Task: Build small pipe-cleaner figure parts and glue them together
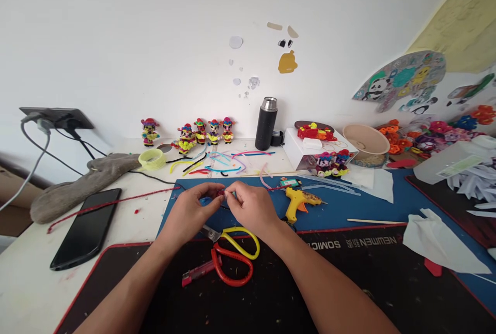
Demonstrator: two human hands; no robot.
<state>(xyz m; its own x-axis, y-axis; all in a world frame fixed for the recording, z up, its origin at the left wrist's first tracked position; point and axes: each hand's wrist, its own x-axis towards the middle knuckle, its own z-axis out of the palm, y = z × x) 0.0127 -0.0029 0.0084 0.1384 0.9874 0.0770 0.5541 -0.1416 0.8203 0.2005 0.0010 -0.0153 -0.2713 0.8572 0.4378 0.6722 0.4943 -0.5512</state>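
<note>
My left hand (194,210) and my right hand (251,207) meet at the middle of the blue mat. Between their fingertips is a small red and blue fuzzy piece (220,194), mostly covered, so its shape is unclear. The fingers of both hands are pinched at it. A long red pipe cleaner (143,197) runs to the left over a black phone (88,230); a red strand also shows right of my right hand. Just below my hands lie scissors (232,267) with one yellow and one red handle, beside a pinkish-red lighter (197,273).
A yellow glue gun (297,205) lies right of my hands. Several small figures (186,140) stand by the wall, near a tape roll (152,159), cut pipe cleaner pieces (222,168) and a black thermos (266,124). Driftwood (77,184) lies left; a bowl (366,140) stands right.
</note>
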